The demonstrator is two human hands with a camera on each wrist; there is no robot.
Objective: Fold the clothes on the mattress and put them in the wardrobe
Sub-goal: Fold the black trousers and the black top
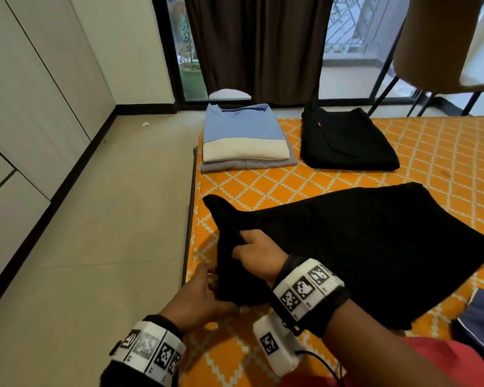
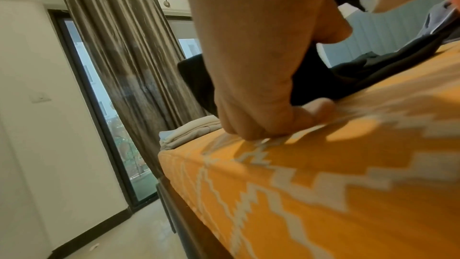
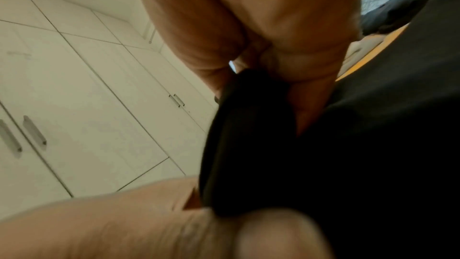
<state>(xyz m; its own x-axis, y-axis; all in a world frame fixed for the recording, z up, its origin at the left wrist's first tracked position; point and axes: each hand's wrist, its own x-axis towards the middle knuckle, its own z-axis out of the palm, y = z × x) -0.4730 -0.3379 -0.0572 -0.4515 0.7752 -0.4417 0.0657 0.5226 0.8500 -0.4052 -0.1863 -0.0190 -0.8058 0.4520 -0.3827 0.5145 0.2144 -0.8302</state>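
Since the black garment [image 1: 361, 247], spread on the orange mattress [image 1: 444, 152] near its left edge, looks limp and light, both hands pinch it: right hand [image 1: 259, 254] on a raised fold, left hand [image 1: 204, 297] at the near corner.

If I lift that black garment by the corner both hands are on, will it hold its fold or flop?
Probably flop: the black garment bunches where the right hand pinches it. It looks thin, likely light. The left hand grips the near edge; the spread part would likely drag across the mattress.
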